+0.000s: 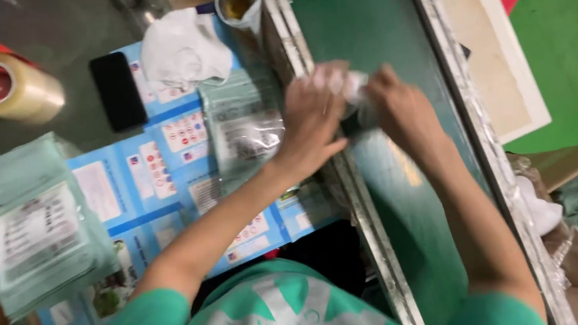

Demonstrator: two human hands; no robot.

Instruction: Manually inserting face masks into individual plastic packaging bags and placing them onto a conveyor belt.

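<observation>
Far left of the frame, we're seeing a stack of pale green bags (30,224) w/ printed labels lying at lower left, and a roll of clear tape (7,87) sitting at mid left on the dark table (46,13). Next along, a black phone (117,90) is lying at upper left, just beside a crumpled white cloth (181,47), both on blue printed sheets (164,173) that are running down toward bottom centre. Another flat green bag (244,124) is lying just left of centre, touching the metal rail (366,224) of the green conveyor belt (368,24).

At upper centre our left hand (313,120) is closing on a small clear plastic packet (347,84), fingers curled over its left end. Our right hand (403,109) is pinching the same packet from the right side; motion blur is hiding the fingertips, so we can't tell exactly how tight. The packet is sitting between both hands, over the belt's left edge, w/ something dark just under it, too blurred to name.

Judging by looks, the packet is going to be v. light, thin, crinkly and slippery, probably floppy. Best hold seems to be at the edges or corners w/ pinched fingertips, both ends supported.

Far right, cardboard boxes (577,171) w/ more plastic are sitting at the right edge.
</observation>
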